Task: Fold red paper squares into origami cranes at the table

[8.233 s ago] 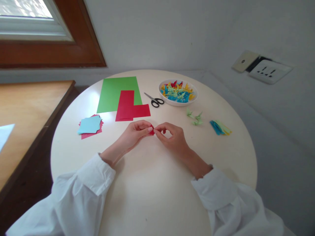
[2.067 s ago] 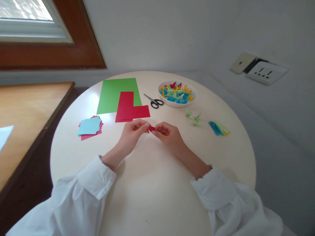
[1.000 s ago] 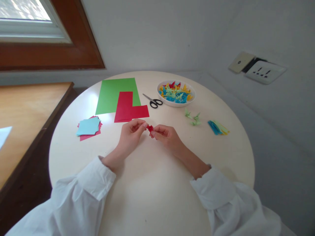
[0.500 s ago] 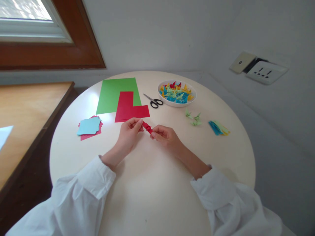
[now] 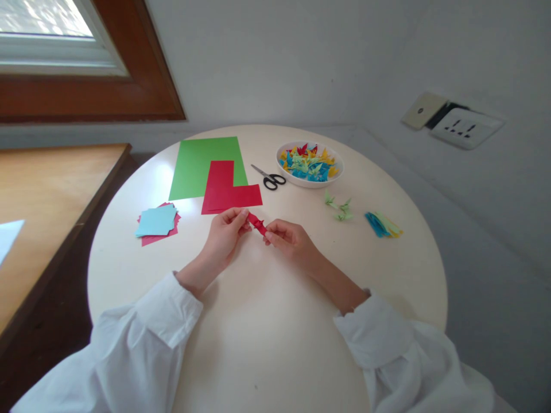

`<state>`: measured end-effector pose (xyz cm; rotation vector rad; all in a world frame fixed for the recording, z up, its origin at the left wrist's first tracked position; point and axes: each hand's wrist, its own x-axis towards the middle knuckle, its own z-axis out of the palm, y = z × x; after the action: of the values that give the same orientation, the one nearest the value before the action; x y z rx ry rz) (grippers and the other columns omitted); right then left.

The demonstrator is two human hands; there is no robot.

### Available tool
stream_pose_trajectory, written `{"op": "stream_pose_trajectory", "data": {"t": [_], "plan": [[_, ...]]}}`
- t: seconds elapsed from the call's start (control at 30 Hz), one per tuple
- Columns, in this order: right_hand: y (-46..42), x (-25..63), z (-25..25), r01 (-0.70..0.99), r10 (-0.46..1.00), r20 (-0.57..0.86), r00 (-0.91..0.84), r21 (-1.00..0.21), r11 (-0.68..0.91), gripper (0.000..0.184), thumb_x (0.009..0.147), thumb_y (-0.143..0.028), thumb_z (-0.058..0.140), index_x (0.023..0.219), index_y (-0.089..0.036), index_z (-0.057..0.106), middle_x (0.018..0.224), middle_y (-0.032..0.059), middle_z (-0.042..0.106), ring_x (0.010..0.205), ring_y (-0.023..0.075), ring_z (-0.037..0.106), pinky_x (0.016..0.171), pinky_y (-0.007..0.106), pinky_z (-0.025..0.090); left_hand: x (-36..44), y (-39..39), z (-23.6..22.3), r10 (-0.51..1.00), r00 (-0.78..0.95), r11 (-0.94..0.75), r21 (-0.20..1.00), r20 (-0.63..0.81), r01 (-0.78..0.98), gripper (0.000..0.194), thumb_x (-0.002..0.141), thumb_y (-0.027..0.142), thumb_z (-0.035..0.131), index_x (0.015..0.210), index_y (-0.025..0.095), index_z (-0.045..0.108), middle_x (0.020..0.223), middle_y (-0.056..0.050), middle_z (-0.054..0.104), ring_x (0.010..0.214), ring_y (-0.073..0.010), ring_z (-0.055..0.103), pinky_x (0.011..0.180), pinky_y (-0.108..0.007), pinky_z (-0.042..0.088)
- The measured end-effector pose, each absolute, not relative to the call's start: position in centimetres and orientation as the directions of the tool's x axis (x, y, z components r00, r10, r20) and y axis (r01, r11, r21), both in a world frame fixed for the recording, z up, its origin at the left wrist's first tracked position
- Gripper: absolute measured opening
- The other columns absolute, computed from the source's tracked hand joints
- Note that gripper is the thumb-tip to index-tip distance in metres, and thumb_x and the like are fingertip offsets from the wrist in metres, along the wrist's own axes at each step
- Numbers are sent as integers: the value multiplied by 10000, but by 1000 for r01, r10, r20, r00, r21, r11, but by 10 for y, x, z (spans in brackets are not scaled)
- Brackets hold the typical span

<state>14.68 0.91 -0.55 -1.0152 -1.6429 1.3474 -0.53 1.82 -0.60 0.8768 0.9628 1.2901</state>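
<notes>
White walls (image 5: 275,69) enclose a round table (image 5: 267,332), with a wood-framed window (image 5: 47,17) and a wooden desk (image 5: 51,201) off to the left and a socket (image 5: 467,126) on the right. From the head camera, scissors (image 5: 267,175) lie toward the table's far side. Nearer the person than the scissors, a folded red piece (image 5: 257,223) spans the space between the hands, slanting, its left end farther from the person. The left hand (image 5: 226,229) pinches that end between thumb and fingers; the right hand (image 5: 293,238) grips the other end the same way. Left of the scissors lies a green sheet (image 5: 193,166), partly covered by L-shaped red paper (image 5: 221,186). Farther left and nearer the person than the scissors is a stack (image 5: 157,221) of blue and red squares. Just right of the scissors stands a white dish (image 5: 307,183) full of colourful folded shapes (image 5: 307,163). Right of the scissors and nearer the person are pale green shapes (image 5: 343,216), then, farther right, a bunch of coloured strips (image 5: 383,225).
</notes>
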Motion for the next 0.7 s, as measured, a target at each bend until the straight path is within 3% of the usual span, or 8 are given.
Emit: {"op": "stream_pose_trajectory", "data": {"t": [0.7], "plan": [[10,147,-6,112,914,87,-395,-984,141,145,738,-304,512,660,-182,517,645,-11,525,637,119,498,648,267,408,-7,20,-8,994,2,104,920,-111,-377,178,671,283,674,599,136,603,583,-8,597,552,-83,520,574,-221,421]]}}
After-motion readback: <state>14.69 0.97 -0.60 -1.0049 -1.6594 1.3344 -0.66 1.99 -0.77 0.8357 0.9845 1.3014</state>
